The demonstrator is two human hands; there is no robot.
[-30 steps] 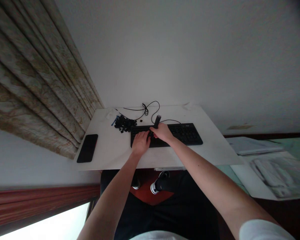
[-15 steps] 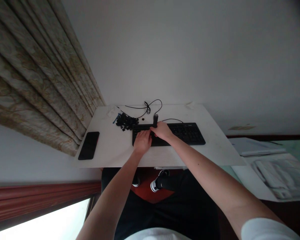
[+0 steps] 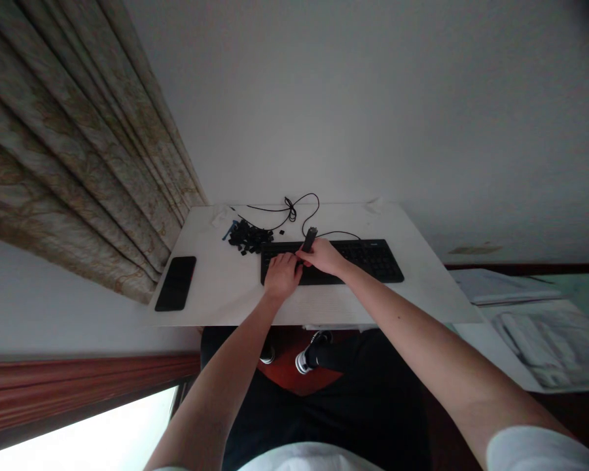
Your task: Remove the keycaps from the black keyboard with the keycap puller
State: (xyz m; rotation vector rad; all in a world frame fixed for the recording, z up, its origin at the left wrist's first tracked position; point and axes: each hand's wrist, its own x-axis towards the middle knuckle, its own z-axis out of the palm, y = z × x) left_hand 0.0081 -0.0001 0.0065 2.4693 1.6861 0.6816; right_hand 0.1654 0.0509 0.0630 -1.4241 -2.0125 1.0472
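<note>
A black keyboard (image 3: pixel 373 261) lies on the white table. My right hand (image 3: pixel 322 255) is closed around a short, dark, stick-shaped tool (image 3: pixel 309 239) over the left half of the keyboard. The tool's upper end points up and away, tilted to the right; its lower end is hidden by my fingers. My left hand (image 3: pixel 282 275) rests on the keyboard's left part, palm down with fingers stretched out, close beside the right fingertips. Beyond the keyboard's left corner lies a pile of loose black keycaps (image 3: pixel 249 237).
A black cable (image 3: pixel 291 210), looped and tied, runs along the back of the table (image 3: pixel 226 288). A black phone (image 3: pixel 175 283) lies near the left edge. One loose keycap (image 3: pixel 281 232) sits apart from the pile. A patterned curtain (image 3: pixel 88 131) hangs at left.
The dark tool has tipped from nearly upright to leaning right. My right hand has shifted slightly right, and my left hand has moved a little with it.
</note>
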